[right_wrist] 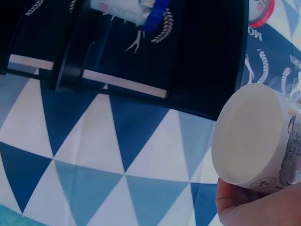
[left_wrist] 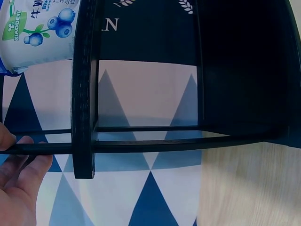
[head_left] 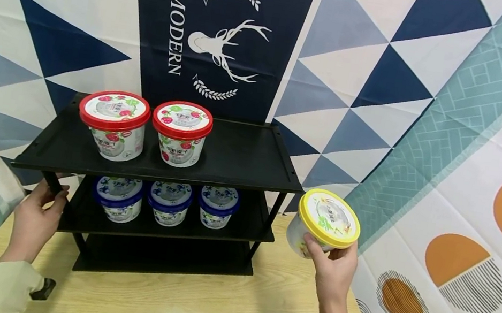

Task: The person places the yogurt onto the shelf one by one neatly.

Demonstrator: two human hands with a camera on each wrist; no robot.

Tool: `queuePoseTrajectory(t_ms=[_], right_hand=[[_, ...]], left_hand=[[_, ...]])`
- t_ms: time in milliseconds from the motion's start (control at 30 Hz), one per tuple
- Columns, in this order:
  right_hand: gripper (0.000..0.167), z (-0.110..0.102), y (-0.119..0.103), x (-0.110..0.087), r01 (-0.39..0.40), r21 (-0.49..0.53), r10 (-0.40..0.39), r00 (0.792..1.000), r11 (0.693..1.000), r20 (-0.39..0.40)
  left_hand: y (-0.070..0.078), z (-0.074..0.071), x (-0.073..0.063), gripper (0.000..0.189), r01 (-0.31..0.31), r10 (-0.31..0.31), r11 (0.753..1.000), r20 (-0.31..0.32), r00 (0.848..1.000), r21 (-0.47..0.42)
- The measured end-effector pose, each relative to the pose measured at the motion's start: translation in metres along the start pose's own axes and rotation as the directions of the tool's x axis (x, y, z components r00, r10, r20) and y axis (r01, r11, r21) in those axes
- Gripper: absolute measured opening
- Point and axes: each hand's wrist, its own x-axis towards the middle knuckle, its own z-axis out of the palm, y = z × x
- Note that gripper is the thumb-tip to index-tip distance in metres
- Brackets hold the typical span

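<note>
My right hand (head_left: 335, 274) holds a white tub with a yellow lid (head_left: 326, 219) off the right end of a black tiered rack (head_left: 250, 159). In the right wrist view the pale base of that tub (right_wrist: 247, 136) faces the camera. At the rack's left end my left hand (head_left: 34, 221) grips the side upright, with thumb and fingers on either side of a thin black bar (left_wrist: 51, 149) in the left wrist view. Two red-lidded tubs, one at the left (head_left: 112, 125) and one beside it (head_left: 180, 135), stand on the top shelf.
Three blue-lidded tubs, left (head_left: 118, 199), centre (head_left: 169, 204) and right (head_left: 218, 207), stand on the middle shelf. The rack rests on a light wooden table (head_left: 152, 298). Behind hangs a patterned cloth (head_left: 220, 38) with a deer head; another patterned panel (head_left: 457, 209) borders the right side.
</note>
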Motion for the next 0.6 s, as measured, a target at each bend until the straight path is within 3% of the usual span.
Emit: queuePoseTrajectory(t_ms=[600], right_hand=[[0.063, 0.027, -0.021, 0.014, 0.025, -0.005, -0.025, 0.999, 1.0, 0.027]], left_hand=[[0.0, -0.001, -0.002, 0.039, -0.005, 0.005, 1.0, 0.02, 1.0, -0.007]])
